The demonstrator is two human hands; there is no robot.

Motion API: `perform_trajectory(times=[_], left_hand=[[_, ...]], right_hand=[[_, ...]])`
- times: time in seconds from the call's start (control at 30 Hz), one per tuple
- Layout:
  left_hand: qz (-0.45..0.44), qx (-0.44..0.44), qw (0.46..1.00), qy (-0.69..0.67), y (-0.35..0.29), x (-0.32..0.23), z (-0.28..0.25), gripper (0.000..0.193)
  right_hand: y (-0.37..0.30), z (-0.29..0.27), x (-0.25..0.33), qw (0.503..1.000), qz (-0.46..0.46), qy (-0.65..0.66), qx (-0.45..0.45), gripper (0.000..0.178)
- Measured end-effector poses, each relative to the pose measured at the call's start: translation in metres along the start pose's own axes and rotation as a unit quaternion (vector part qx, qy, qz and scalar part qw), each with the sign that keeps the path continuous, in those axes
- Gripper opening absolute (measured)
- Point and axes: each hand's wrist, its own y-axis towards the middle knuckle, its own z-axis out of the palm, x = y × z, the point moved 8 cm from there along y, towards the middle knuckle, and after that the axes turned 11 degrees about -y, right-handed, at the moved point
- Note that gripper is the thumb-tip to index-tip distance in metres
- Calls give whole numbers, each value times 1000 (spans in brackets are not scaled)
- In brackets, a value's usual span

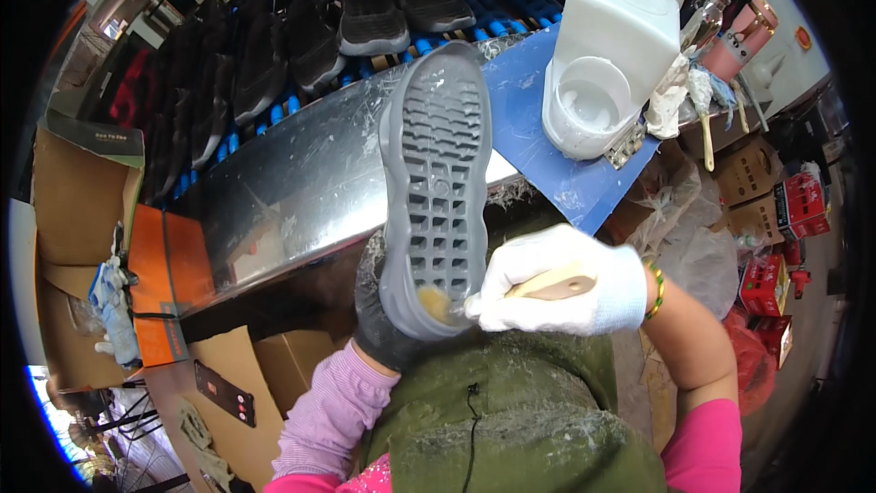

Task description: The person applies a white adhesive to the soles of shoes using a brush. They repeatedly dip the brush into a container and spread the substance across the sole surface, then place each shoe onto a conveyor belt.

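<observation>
A grey shoe sole (438, 164) stands nearly lengthwise before me, its ribbed toe part far and its gridded heel near. My left hand (372, 310), in a black glove, grips it from the left at the heel, with most fingers hidden behind it. In a white glove, my right hand (570, 251) is closed round a brush (557, 285) with a pale wooden handle. The brush's yellowish bristles touch the inside of the sole's heel. Farther right, a white plastic jug with a cut-out opening (611, 27) rests on a blue board (529, 100).
Dark shoes (370, 14) fill a rack of blue rollers (493, 27) beyond the metal bench edge (301, 183). Bottles (744, 36) and brushes (703, 110) are at the right. Cardboard boxes (82, 201) and a phone (224, 393) lie left; red boxes (765, 285) stand right.
</observation>
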Motion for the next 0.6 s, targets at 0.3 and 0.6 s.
perform_trajectory(times=[0.3,0.6], left_hand=[[20,-42,992,113,-11,-9,-10,70],[22,-77,993,92,-9,-17,-3,82]], right_hand=[[27,7,4,950,-57,-274,138,11],[-16,-180,5,888,68,-302,-339,12]])
